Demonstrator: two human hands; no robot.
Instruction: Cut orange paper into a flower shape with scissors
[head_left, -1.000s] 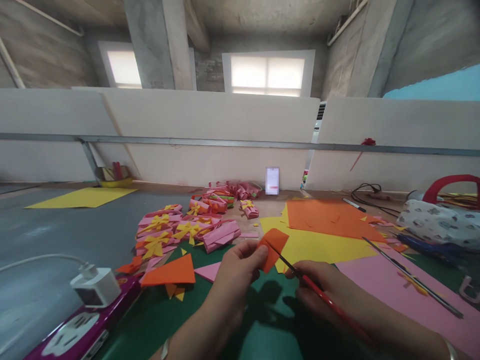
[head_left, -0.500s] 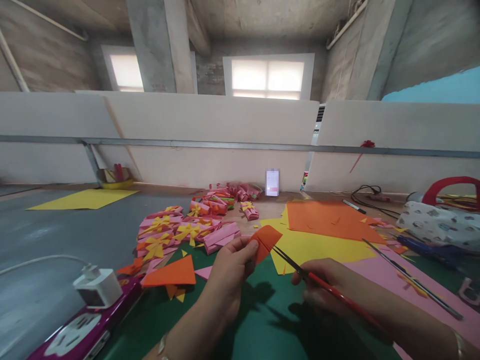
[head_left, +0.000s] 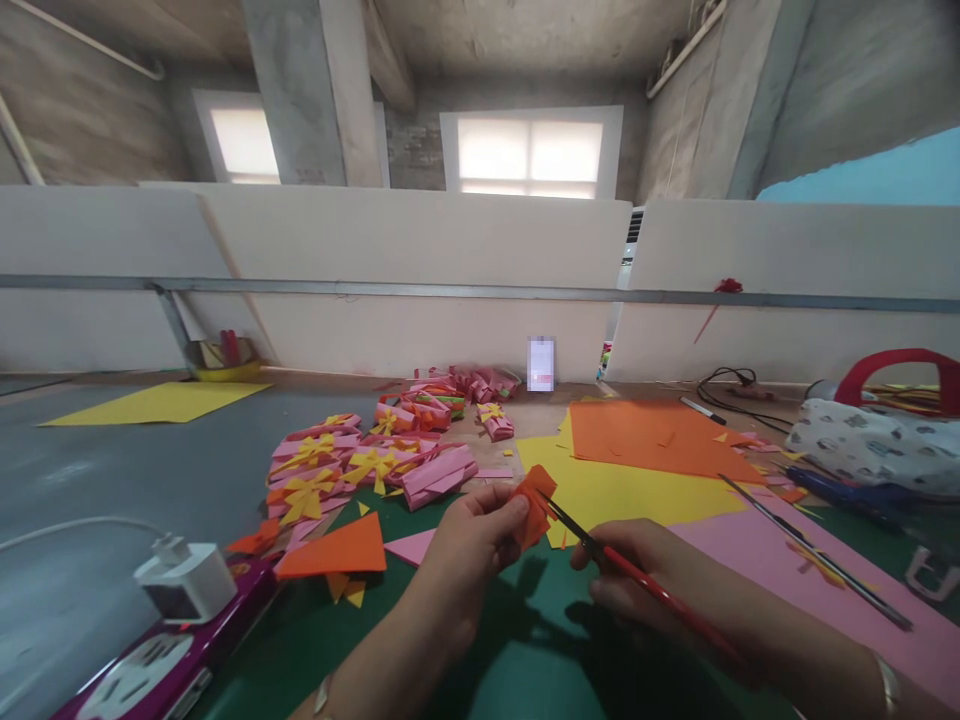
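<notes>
My left hand (head_left: 480, 530) covers one side of the small orange paper (head_left: 538, 497); full outline not visible. My right hand (head_left: 634, 560) hides part of the scissors (head_left: 652, 585); handle end blurred. Phone (head_left: 540, 364) screen pixelated, unreadable to me. Power strip (head_left: 251, 590) cut off by bottom edge, white cord (head_left: 75, 525) by left, bag (head_left: 862, 440) by right. Blue object (head_left: 855, 490): too blurred to identify.
</notes>
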